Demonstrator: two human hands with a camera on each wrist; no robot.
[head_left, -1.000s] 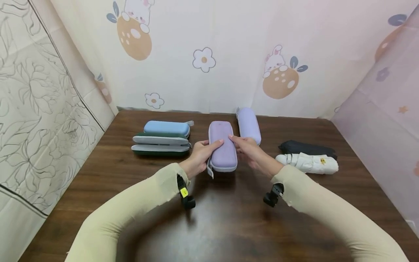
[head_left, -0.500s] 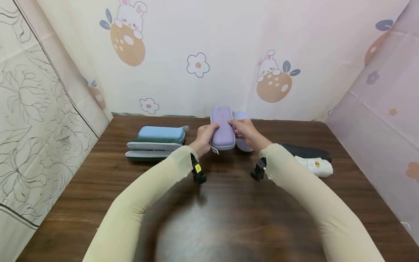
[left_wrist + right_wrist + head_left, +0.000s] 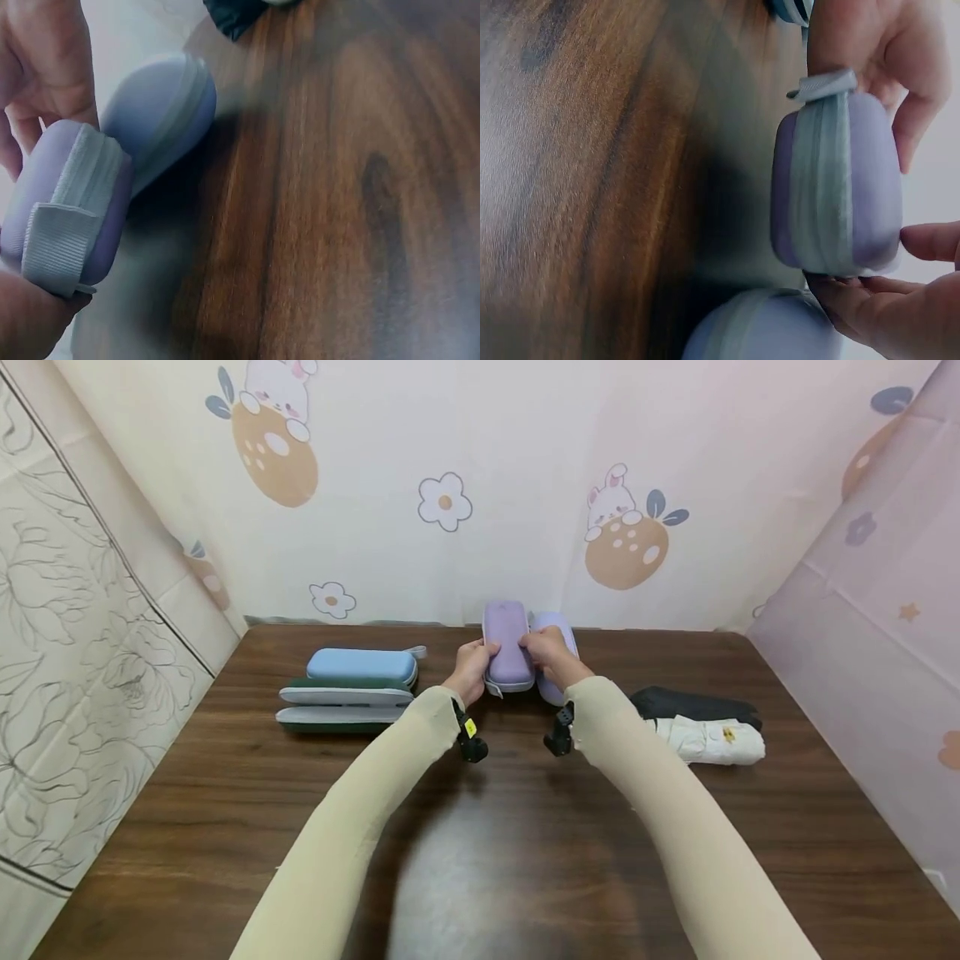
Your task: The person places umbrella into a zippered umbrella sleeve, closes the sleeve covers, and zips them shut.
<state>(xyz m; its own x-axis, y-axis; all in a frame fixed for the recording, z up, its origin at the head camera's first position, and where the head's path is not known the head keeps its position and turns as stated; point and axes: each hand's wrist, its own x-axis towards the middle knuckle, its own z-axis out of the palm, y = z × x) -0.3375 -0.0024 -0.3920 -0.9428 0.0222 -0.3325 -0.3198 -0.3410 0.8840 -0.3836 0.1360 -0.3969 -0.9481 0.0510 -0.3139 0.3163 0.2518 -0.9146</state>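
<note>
My left hand (image 3: 470, 670) and right hand (image 3: 553, 656) grip the purple case (image 3: 507, 647).
Table (image 3: 517, 827): far edge near, open room towards me.

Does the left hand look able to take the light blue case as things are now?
Probably not at once: the left hand grips the purple case with the right hand. Otherwise the way looks free: the light blue case lies to the left, top uncovered, behind the dark green case.

Blue case (image 3: 360, 665) laid crosswise on dark wooden tabletop (image 3: 525, 860), just behind green case (image 3: 345, 696) edged in grey. At right, white bundle (image 3: 708, 742) laid before black bundle (image 3: 693, 703). Rabbit-and-flower-printed cloth (image 3: 517, 552) hung behind.
</note>
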